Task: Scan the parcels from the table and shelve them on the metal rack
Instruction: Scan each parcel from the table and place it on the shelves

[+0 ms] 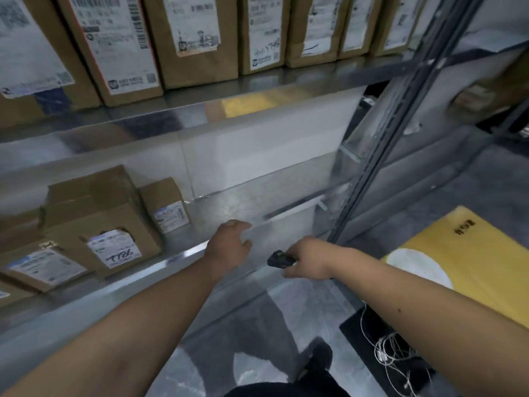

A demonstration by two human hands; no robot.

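The left hand (229,242) is hovering spread-fingered over the metal rack (257,202) — just beside it, the right hand (307,260) is gripping a black scanner (280,259).

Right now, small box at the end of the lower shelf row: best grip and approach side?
Grip the small box across its narrow width, from the front and right. It stands upright with bare shelf on its right; the bigger box crowds its left. The left hand is empty and nearest.

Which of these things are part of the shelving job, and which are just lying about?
Job:
brown cardboard parcels
shiny metal rack shelf
small black handheld scanner, in right hand
left hand, empty

Lying about:
yellow plastic bag
tangled white string
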